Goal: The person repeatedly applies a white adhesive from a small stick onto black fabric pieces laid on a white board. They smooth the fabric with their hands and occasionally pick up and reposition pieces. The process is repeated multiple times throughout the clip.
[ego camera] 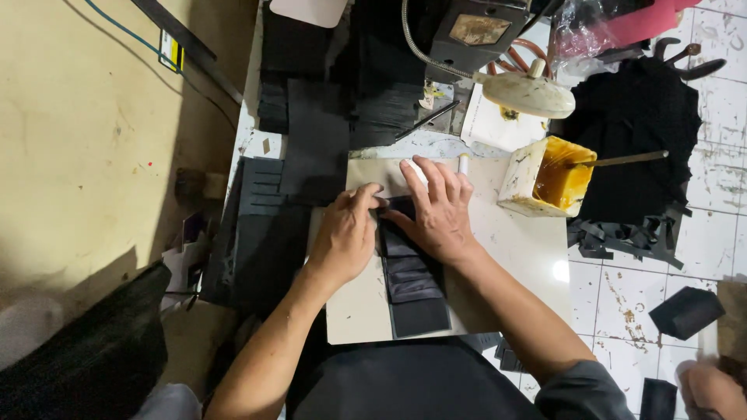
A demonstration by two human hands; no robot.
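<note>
Under both hands, on a pale work board point(513, 257) at the middle of the counter point(700, 241), lies a long dark stitched strip point(415, 288) of leather-like material. Its long axis runs from 12 o'clock to 6 o'clock, its near end toward the person's body and its far end tucked beneath the fingers. The left hand point(342, 237) sits just at 9 o'clock of the strip's far end, fingers curled and pinching at that end. The right hand point(440, 210) lies at 1 o'clock of it, flat and spread, palm pressing down on the strip and the board. The two hands are close together, fingertips nearly touching, and both work the same far end; neither is clearly nearer. Whether the left fingers actually grip an edge cannot be told. At 2 o'clock from the hands stands an open tub of amber glue point(548, 179) with a stick in it, well apart from the strip. More dark cut pieces point(264, 225) lie at 9 o'clock.
</note>
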